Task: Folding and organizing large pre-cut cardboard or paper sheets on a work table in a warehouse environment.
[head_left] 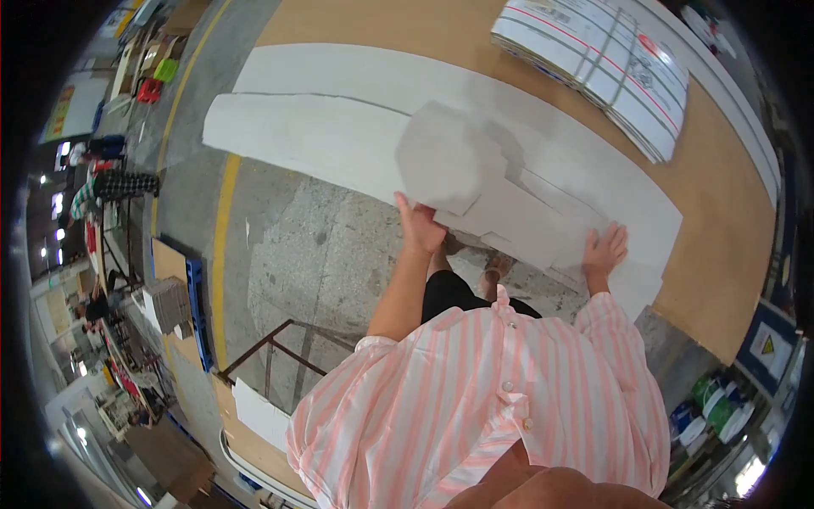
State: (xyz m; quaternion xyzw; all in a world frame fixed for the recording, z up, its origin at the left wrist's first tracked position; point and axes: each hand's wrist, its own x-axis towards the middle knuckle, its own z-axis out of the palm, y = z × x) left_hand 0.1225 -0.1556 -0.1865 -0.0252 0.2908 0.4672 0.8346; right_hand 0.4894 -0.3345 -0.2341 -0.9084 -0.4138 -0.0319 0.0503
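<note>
A long, pale grey-white cardboard sheet [305, 131] lies over a larger white sheet [356, 76] on the brown board surface in front of me. Its near edge is gripped by my left hand [417, 226], the thumb along the top and the other fingers partly hidden beneath. Toward the right end, my right hand [604, 252] rests flat on the cardboard with its fingers spread. Between the hands the sheet shows cut or folded outlines, partly in shadow. The left end of the sheet reaches out over the floor.
Strapped flat white cardboard bundles [598, 64] sit at the far right of the brown board [712, 280]. A dark metal frame [271, 343] stands at my left, near a blue pallet [198, 314] with stacked cardboard. Buckets [721, 403] are at lower right. People work far left.
</note>
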